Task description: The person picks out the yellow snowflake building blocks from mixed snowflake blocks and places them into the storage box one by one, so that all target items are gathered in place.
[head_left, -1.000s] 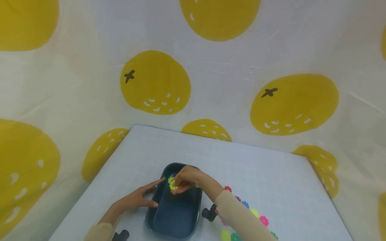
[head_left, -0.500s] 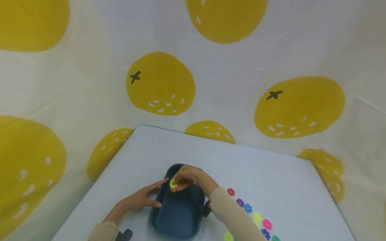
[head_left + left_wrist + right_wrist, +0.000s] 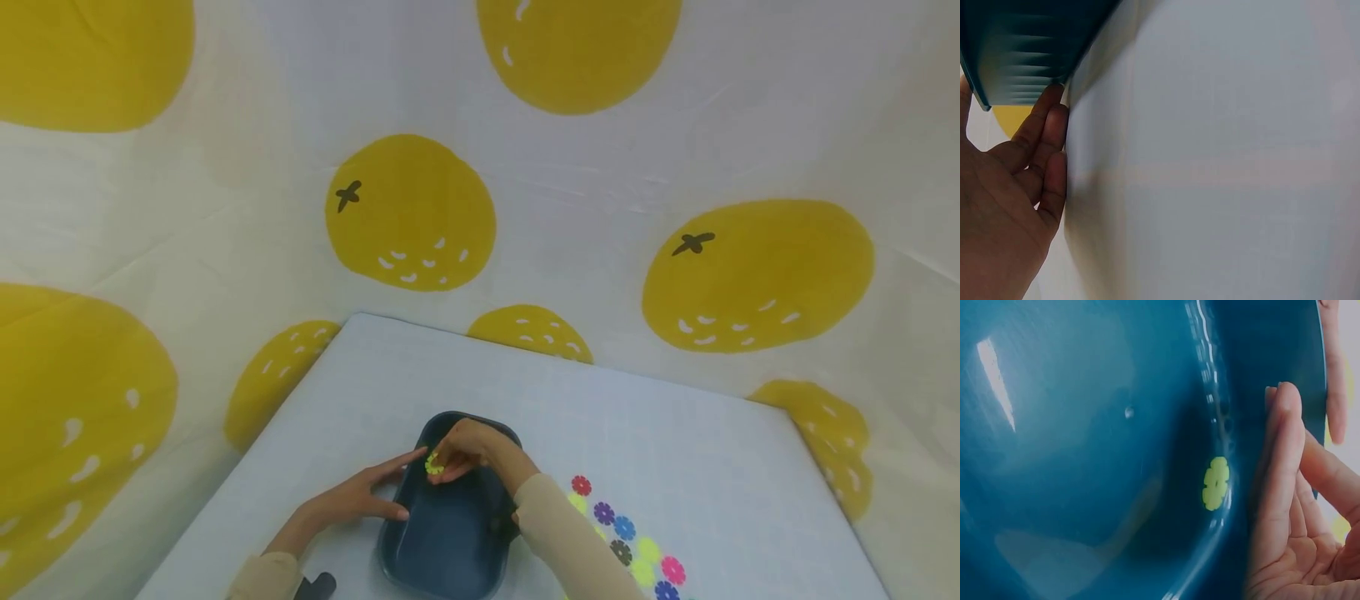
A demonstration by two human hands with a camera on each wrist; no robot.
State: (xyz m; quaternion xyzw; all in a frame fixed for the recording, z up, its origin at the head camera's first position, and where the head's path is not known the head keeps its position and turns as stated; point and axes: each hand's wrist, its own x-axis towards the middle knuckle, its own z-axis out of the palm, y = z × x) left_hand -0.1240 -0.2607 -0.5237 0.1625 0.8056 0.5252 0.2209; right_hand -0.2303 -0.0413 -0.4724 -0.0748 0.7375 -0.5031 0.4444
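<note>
My right hand (image 3: 467, 450) reaches into the far-left part of the dark blue tray (image 3: 450, 542), fingers bent together. At its fingertips a notched yellow snowflake disc (image 3: 433, 467) appears pinched. The right wrist view shows a yellow-green snowflake disc (image 3: 1215, 484) by the curve of the tray wall, beside the right fingers (image 3: 1284, 450); whether it is the same piece I cannot tell. My left hand (image 3: 356, 497) lies along the tray's left side, thumb and index finger spread and touching the rim. In the left wrist view, the left fingers (image 3: 1040, 128) extend loosely beneath the tray's edge.
Several coloured snowflake discs lie on the white tabletop right of the tray, among them a red disc (image 3: 581, 485), a blue disc (image 3: 624, 527) and a pink disc (image 3: 672, 570). A white curtain (image 3: 570, 217) with yellow fruit prints surrounds the table.
The head view has shifted, so everything sits slightly further right. A second yellow-green disc shape above the right fingertips no longer stands apart. Both hands stay at the tray.
</note>
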